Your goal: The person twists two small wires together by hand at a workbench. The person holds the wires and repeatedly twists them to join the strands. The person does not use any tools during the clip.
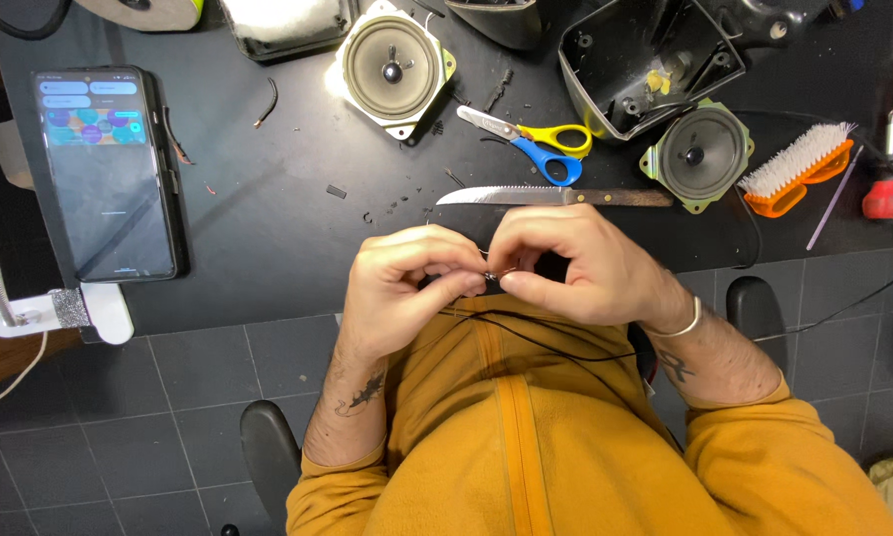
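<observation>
1. Black thin wire (555,349) sits at the middle of the frame, its end pinched by my left hand (407,288) and my right hand (575,273).
2. Both hands are closed tight, below the knife (555,197).

The setting was a small electronics repair bench, likely a hobby workshop, seen from above; a dark work table (268,228) carried two bare loudspeaker drivers (392,67) (695,154) beside an emptied black plastic speaker housing (645,60); scissors with yellow and blue handles (536,139), a serrated knife (555,197), an orange cleaning brush (799,171) and a red-handled screwdriver (888,194) lay scattered; wire scraps dotted the surface; a smartphone (104,169) sat on a clamp stand; grey tiles covered the floor (119,427).
</observation>
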